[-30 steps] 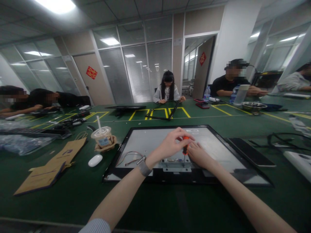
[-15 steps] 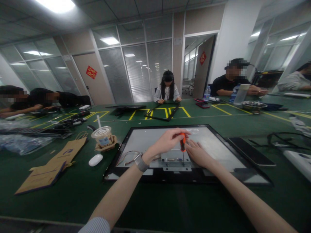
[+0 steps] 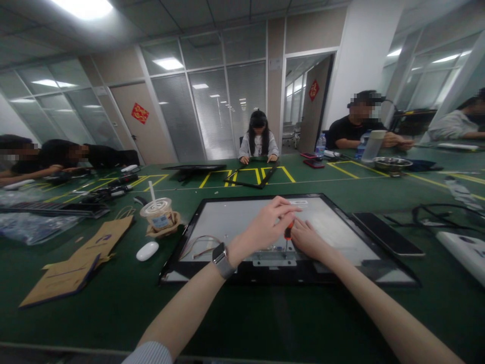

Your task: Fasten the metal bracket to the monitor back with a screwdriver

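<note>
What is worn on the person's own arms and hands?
Left hand bare; a watch with dark, rounded-square face and grey band circles that wrist. A pale, finely striped sleeve shows higher on that arm. The right hand and forearm are bare.

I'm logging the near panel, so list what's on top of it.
On the panel: a metal bracket, thin wires, and an orange screwdriver held in the left hand beside the right hand. Whatever the hands cover can't be seen.
</note>
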Tool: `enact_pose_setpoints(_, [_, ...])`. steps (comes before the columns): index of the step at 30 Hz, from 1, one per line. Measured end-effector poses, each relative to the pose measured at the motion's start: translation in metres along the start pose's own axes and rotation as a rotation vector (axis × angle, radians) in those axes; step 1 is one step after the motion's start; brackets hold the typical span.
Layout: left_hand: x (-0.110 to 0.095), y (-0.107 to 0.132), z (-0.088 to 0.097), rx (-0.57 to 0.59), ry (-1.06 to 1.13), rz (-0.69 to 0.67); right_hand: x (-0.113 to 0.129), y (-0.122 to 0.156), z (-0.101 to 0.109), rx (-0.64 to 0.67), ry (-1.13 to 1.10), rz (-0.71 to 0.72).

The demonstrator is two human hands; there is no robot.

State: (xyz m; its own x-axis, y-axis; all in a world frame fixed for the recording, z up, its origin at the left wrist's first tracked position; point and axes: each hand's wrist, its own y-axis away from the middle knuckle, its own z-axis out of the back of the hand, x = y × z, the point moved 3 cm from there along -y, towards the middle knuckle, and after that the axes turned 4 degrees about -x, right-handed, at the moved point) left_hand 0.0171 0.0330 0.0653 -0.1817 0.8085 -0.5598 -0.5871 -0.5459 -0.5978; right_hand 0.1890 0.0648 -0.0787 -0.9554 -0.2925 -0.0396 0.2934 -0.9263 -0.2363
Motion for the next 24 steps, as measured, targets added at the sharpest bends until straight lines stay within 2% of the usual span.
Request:
enact_pose_setpoints(4, [-0.004,0.0,0.001,0.062,0.04,-0.018,0.0,-0.001,-0.003,-0.026,0.001,-0.015])
enact_pose_setpoints(10, [0.001,0.0,0.003,-0.035,-0.01,0.046,-0.001,-0.001,-0.004,-0.008,-0.005,-0.017])
enact_pose_setpoints(16, [0.002,-0.002,0.01,0.074,0.108,0.056,-0.003,-0.001,-0.004,-0.008,-0.021,-0.004])
enact_pose_setpoints(21, [0.007,-0.003,0.012,0.017,0.036,0.089,-0.003,-0.001,-0.005,-0.013,-0.019,0.005])
enact_pose_setpoints(24, [0.002,-0.003,0.012,0.045,0.04,0.049,-0.003,-0.001,-0.005,-0.014,-0.004,-0.02])
